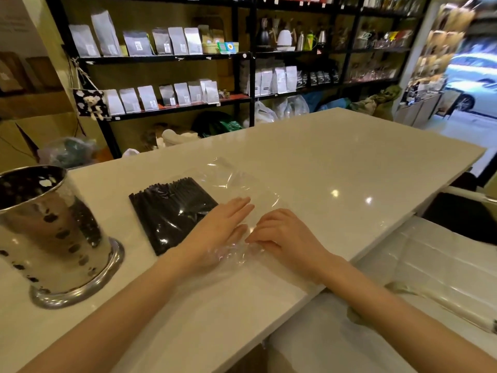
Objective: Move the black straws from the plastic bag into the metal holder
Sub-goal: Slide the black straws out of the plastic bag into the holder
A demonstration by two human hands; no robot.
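Observation:
A flat bundle of black straws (172,211) lies inside a clear plastic bag (242,184) on the white counter (349,162). My left hand (223,227) reaches flat into the bag's near opening, fingers extended, beside the straws' right edge. The bag film covers its back. My right hand (285,235) pinches the crumpled bag edge just right of the left hand. The shiny metal holder (51,232) with punched holes stands upright at the counter's left, apart from the bag.
The counter's right edge drops to a lower white surface (430,265). Black shelves (174,57) with grey pouches stand behind the counter. Bags lie on the floor beyond the far edge.

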